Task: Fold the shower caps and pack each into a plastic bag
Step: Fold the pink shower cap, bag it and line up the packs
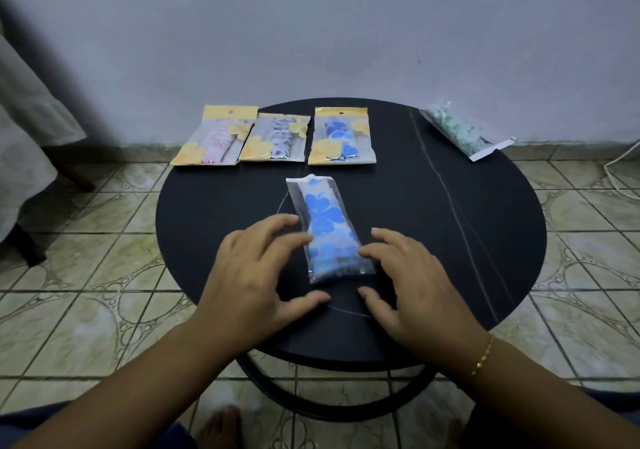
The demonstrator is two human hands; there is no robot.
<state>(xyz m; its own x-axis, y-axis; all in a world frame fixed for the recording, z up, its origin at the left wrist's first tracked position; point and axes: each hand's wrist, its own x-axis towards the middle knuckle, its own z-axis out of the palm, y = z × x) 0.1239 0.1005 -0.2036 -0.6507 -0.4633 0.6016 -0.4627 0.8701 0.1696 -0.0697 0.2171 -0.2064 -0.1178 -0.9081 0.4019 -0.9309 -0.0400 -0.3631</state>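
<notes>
Both hands, left hand (263, 268) and right hand (408, 275), are spread, fingertips pressed beside bagged cap (327, 226); light, slippery, best pinched at edges.

In front of me a clear plastic bag (330, 226) lies flat on the tabletop (433, 233), long and narrow, running away from me and tilted a little to the left. Inside it sits a folded white shower cap with blue flowers (323, 220). At the far edge three packed bags lie in a row with yellow flower prints: a pink-patterned one (216, 135), a grey-dotted one (275, 139) and a blue one (341, 136). Far right, a bagged green cap (462, 129) lies slanted.
</notes>
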